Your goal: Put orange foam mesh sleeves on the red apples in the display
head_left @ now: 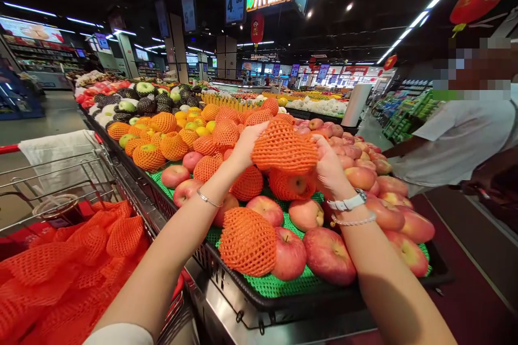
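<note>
An orange foam fruit net [283, 145] is stretched between my two hands above the apple display. My left hand [249, 145] grips its left end, fingers partly hidden behind the mesh. At the other end, my right hand [328, 167] is closed on the net's edge. Whether a fruit sits inside the net I cannot tell. Just below is a netted apple [298, 183]. Nearer to me lie another orange-netted fruit [247, 241] and bare red apples, one of them a large apple [329, 256], on a green mesh liner [269, 285].
A black crate [243, 294] edges the apples. At left stands a shopping cart [52, 172] filled with loose orange nets [68, 264], with a drink cup [59, 210] and a white towel [56, 145]. A person in a white shirt [465, 135] is close on the right.
</note>
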Available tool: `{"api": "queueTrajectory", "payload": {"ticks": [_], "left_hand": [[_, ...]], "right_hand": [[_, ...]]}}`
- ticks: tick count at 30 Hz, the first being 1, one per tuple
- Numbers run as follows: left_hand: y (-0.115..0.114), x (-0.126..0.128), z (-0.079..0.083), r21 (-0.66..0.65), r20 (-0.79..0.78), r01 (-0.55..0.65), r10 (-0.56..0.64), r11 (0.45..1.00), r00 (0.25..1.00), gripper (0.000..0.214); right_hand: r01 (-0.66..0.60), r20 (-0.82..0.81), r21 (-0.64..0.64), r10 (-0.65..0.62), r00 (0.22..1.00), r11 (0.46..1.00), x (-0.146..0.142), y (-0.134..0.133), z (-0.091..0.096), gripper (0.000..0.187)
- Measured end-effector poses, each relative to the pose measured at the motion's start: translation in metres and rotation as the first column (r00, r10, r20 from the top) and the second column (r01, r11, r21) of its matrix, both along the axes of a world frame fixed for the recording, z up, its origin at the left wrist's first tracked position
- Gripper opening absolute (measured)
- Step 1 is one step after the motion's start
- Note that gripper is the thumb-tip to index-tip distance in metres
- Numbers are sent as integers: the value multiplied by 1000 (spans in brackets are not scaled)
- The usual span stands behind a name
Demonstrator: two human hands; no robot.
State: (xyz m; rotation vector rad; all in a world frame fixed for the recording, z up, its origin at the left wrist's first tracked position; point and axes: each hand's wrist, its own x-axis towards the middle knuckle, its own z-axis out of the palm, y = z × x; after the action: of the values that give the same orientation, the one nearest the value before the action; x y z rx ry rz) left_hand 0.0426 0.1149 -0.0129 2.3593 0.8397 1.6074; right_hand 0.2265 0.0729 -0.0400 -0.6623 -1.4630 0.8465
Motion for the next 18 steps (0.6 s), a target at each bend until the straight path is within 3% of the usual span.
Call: {"api": "queueTrajectory", "payload": {"ticks": [3, 6, 9, 12, 15, 18], "left_hand": [[1, 6, -4, 7, 147, -101, 99, 995, 984, 30], [1, 10, -6, -21, 297, -93, 95, 995, 950, 39], [-1, 14, -8, -12, 338, 4, 0, 1000, 941, 56], [-5, 17, -9, -17, 257, 154, -144, 988, 956, 63], [-6, 18, -8, -58, 180, 279, -265, 958, 947, 67], [-3, 17, -7, -122, 176, 347, -324, 930, 930, 74]], "right_hand": [[63, 105, 30, -66, 992, 998, 5, 9, -7, 34], [153, 141, 16, -154, 978, 988, 12, 17, -13, 34], [232, 109, 14, -233, 966, 973, 16, 18, -14, 31], [193, 181, 42, -197, 964, 980, 16, 11, -8, 23], [222, 294, 150, -257, 920, 964, 13, 0, 0, 13], [289, 290, 251, -357, 888, 924, 10, -9, 5, 8]]}}
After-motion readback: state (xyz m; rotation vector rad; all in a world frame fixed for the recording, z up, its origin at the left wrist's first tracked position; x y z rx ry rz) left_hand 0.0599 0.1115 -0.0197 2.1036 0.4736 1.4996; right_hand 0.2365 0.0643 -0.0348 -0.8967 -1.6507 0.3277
